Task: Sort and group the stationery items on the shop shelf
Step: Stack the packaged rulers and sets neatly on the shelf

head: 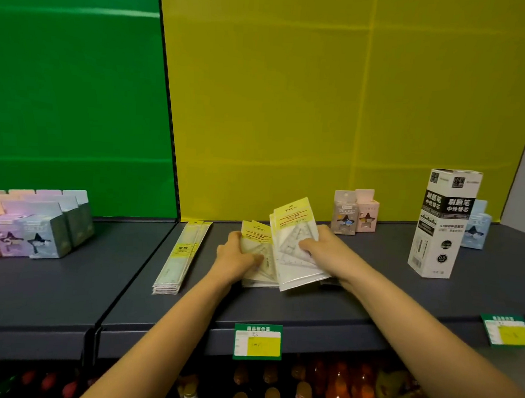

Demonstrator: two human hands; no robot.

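Right hand (322,247): fanned set-square packets (294,231) are gripped, tilted up off the shelf (310,304) at its middle. Left hand (237,253): second pile (257,238) is clasped just beside, probably so both are merged into one group.

We look through one head-worn wide-angle camera, forward and slightly down, close to the grey shelf (372,293), facing its green back panel (72,97) and yellow back panel (335,111).

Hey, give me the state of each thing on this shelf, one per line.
left hand: grips left set-square packs
right hand: holds right set-square packs
left set-square packs: lying flat
right set-square packs: fanned, tilted up
ruler packs: stacked flat
refill box: standing upright
pastel boxes: grouped upright
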